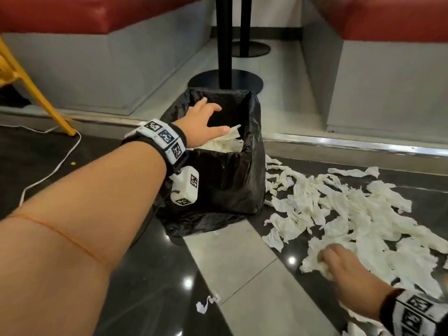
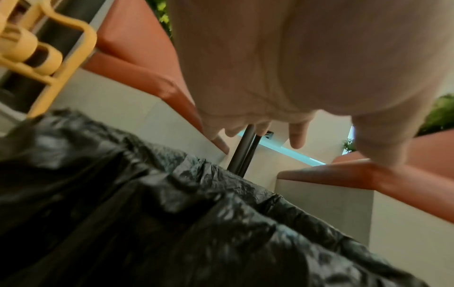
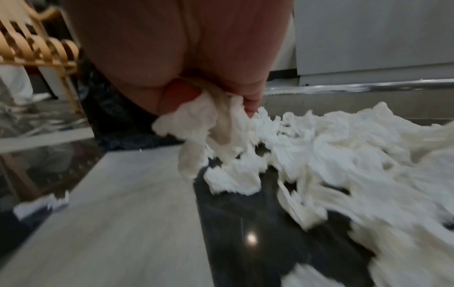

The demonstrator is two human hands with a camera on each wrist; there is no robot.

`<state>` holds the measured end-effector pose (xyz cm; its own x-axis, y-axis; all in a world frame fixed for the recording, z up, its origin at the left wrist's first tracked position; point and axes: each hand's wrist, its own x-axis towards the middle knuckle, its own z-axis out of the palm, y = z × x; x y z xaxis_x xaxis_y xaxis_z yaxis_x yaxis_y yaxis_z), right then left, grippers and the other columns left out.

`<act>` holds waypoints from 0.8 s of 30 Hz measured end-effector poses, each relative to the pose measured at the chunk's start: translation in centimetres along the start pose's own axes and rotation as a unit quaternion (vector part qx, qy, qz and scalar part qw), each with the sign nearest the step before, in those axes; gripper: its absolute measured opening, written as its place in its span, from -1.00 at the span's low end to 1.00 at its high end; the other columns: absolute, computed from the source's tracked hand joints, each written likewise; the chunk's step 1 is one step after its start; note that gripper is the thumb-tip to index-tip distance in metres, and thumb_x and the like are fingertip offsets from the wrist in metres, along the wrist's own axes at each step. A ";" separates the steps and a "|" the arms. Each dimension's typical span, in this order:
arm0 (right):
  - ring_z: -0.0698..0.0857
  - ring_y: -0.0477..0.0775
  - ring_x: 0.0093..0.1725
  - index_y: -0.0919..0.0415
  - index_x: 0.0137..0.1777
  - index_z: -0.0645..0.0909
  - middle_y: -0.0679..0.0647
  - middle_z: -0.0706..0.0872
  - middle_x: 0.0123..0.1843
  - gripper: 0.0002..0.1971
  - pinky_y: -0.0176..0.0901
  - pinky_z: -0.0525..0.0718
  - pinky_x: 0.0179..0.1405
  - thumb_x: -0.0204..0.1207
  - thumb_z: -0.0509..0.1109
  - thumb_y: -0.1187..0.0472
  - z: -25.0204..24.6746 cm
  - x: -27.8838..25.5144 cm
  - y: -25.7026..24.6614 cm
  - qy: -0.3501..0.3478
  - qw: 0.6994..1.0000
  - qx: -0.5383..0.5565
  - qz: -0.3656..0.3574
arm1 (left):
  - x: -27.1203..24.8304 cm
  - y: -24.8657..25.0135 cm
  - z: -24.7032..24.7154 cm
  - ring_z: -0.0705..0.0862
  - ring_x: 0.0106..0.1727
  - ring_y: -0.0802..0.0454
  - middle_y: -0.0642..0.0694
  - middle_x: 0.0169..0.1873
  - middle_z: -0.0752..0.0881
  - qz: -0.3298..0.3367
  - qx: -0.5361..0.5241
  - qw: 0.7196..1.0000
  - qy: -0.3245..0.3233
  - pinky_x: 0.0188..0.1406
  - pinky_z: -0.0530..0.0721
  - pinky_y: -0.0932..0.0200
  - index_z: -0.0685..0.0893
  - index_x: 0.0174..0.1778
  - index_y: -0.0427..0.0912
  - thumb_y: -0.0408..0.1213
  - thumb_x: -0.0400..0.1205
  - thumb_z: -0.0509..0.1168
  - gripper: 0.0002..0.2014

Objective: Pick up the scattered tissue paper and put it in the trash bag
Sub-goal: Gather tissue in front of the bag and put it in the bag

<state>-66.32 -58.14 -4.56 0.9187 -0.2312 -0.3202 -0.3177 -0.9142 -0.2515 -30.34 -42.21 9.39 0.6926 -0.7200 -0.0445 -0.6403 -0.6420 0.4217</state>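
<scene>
A black trash bag (image 1: 228, 180) lines an upright bin on the floor, with white tissue (image 1: 224, 141) lying inside. My left hand (image 1: 206, 122) hovers over the bag's mouth with its fingers spread and nothing in it; in the left wrist view the fingers (image 2: 298, 136) hang straight above the black plastic (image 2: 172, 223). Scattered white tissue paper (image 1: 351, 214) covers the floor right of the bag. My right hand (image 1: 334, 263) grips a bunch of tissue at the pile's near left edge. The right wrist view shows its curled fingers (image 3: 250, 104) round a tissue wad (image 3: 209, 124).
A small torn scrap (image 1: 206, 304) lies alone on the floor in front. Black table posts on round bases (image 1: 225, 81) stand behind the bag. Red benches on grey plinths flank them. A yellow chair leg (image 1: 41, 98) and a white cable (image 1: 58, 163) are at the left.
</scene>
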 end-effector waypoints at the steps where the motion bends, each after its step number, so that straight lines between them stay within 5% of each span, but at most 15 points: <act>1: 0.45 0.02 0.19 -0.12 0.08 0.25 -0.12 0.24 0.09 -0.50 -0.34 0.39 0.14 0.33 0.18 0.50 -1.2 0.4 -0.5 0.031 1.000 -0.006 -0.005 | -0.5 -0.7 0.0 0.05 0.68 -0.11 -0.14 0.67 0.02 0.020 0.012 1.000 0.007 0.62 0.19 -0.08 0.27 0.55 0.01 0.10 0.60 0.26 -0.38; 4: 0.38 -0.02 0.23 0.11 0.20 0.41 -0.08 0.25 0.16 -0.51 -0.42 0.28 0.18 0.34 0.21 0.58 -6.9 2.4 -3.3 0.166 0.985 0.042 -0.025 | -3.3 -2.3 -0.1 0.44 0.45 -0.10 -0.15 0.37 0.51 0.135 0.099 0.980 0.108 0.48 0.33 0.00 0.53 0.33 -0.09 -0.06 0.59 0.31 -0.60; 6: 0.28 -0.20 0.20 0.23 0.24 0.45 0.05 0.31 0.25 -0.53 -0.62 0.23 0.22 0.34 0.24 0.57 -12.1 4.0 -6.7 0.315 0.942 0.100 -0.059 | -5.8 -3.8 0.9 0.58 0.19 -0.14 -0.13 0.08 0.65 0.204 0.140 0.959 0.138 0.29 0.43 0.02 0.61 0.12 -0.14 -0.18 0.56 0.33 -0.76; 8: 0.26 -0.26 0.15 0.34 0.27 0.46 0.09 0.29 0.25 -0.57 -0.74 0.16 0.26 0.38 0.21 0.52 -16.6 5.6 -10.2 0.479 0.865 0.094 -0.115 | -8.8 -5.3 3.7 0.62 0.04 -0.13 -0.10 -0.03 0.65 0.224 0.152 0.960 0.077 0.13 0.53 0.01 0.63 0.01 -0.13 -0.22 0.52 0.34 -0.82; 10: 0.42 -0.06 0.24 0.37 0.28 0.46 0.13 0.41 0.20 -0.64 -0.38 0.38 0.33 0.48 0.16 0.39 -19.9 7.1 -13.5 0.561 0.817 0.045 -0.126 | -12.1 -6.8 8.1 0.62 0.00 -0.13 -0.10 -0.02 0.64 0.211 0.167 0.962 -0.042 0.01 0.63 -0.03 0.64 0.00 -0.09 -0.21 0.53 0.32 -0.85; 12: 0.58 -0.10 0.16 0.18 0.25 0.43 0.16 0.54 -0.13 -0.73 0.09 0.45 0.01 0.60 0.13 0.13 -21.3 10.2 -15.8 0.458 0.884 -0.048 -0.079 | -15.2 -7.8 12.5 0.62 0.05 -0.17 -0.11 0.02 0.63 0.184 0.182 0.951 -0.168 0.02 0.63 -0.07 0.64 0.01 -0.07 -0.19 0.55 0.26 -0.84; 14: 0.65 -0.14 -0.05 0.05 0.11 0.41 0.03 0.38 -0.34 -0.86 0.06 0.40 -0.21 0.61 0.18 0.09 -20.9 13.5 -17.5 0.321 0.944 -0.033 -0.070 | -18.0 -8.6 16.1 0.61 0.14 -0.15 -0.10 0.10 0.63 0.165 0.186 0.927 -0.279 0.14 0.60 -0.06 0.63 0.06 -0.05 -0.16 0.57 0.22 -0.80; 15: 0.67 0.02 -0.01 0.08 0.17 0.42 0.07 0.55 -0.14 -0.81 0.05 0.48 -0.15 0.60 0.21 0.12 -20.4 15.0 -17.8 0.277 0.959 -0.032 -0.060 | -19.2 -8.7 17.4 0.60 0.18 -0.13 -0.10 0.14 0.62 0.161 0.188 0.912 -0.327 0.19 0.59 -0.04 0.62 0.09 -0.05 -0.16 0.57 0.22 -0.78; 16: 0.66 0.20 0.12 0.10 0.38 0.37 0.18 0.55 0.27 -0.63 0.10 0.56 -0.02 0.60 0.25 0.09 -19.6 16.3 -17.6 0.237 0.969 -0.053 -0.048 | -20.1 -8.8 18.4 0.59 0.20 -0.12 -0.10 0.16 0.62 0.159 0.192 0.895 -0.370 0.22 0.57 -0.02 0.61 0.12 -0.05 -0.15 0.57 0.22 -0.77; 17: 0.59 0.34 0.27 0.08 0.54 0.23 0.23 0.34 0.54 -0.45 0.16 0.58 0.13 0.60 0.29 0.04 -18.8 16.7 -16.9 0.194 0.977 -0.079 -0.035 | -20.8 -8.7 19.1 0.58 0.22 -0.11 -0.10 0.18 0.62 0.160 0.193 0.880 -0.403 0.22 0.57 -0.01 0.61 0.13 -0.06 -0.15 0.58 0.23 -0.77; 19: 0.50 0.34 0.40 0.01 0.59 0.17 0.19 0.33 0.58 -0.41 0.18 0.51 0.29 0.60 0.28 0.02 -17.4 15.6 -15.0 0.167 0.980 -0.096 -0.049 | -21.4 -8.4 19.9 0.58 0.24 -0.12 -0.11 0.21 0.61 0.158 0.188 0.870 -0.427 0.22 0.56 0.02 0.60 0.17 -0.07 -0.17 0.59 0.23 -0.75; 21: 0.57 0.28 0.31 -0.05 0.48 0.36 0.14 0.54 0.40 -0.56 0.13 0.56 0.21 0.60 0.26 0.03 -15.5 12.6 -12.2 0.169 0.975 -0.107 -0.095 | -21.4 -8.5 20.6 0.57 0.27 -0.13 -0.12 0.26 0.58 0.158 0.165 0.885 -0.405 0.25 0.52 0.05 0.55 0.26 -0.07 -0.23 0.60 0.21 -0.70; 24: 0.63 0.16 0.19 -0.06 0.31 0.52 0.04 0.59 0.28 -0.70 0.07 0.65 0.10 0.60 0.24 0.05 -10.8 6.6 -6.5 0.055 0.982 -0.168 -0.072 | -21.4 -9.4 22.2 0.51 0.35 -0.14 -0.09 0.42 0.40 0.187 0.135 0.901 -0.368 0.35 0.48 0.11 0.31 0.53 0.03 -0.30 0.63 0.15 -0.49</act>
<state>-55.64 -57.36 4.85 0.9741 -0.1085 -0.1984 -0.1039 -0.9940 0.0337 -46.50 -26.65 -13.75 0.0676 -0.8148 -0.5759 -0.9090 -0.2882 0.3011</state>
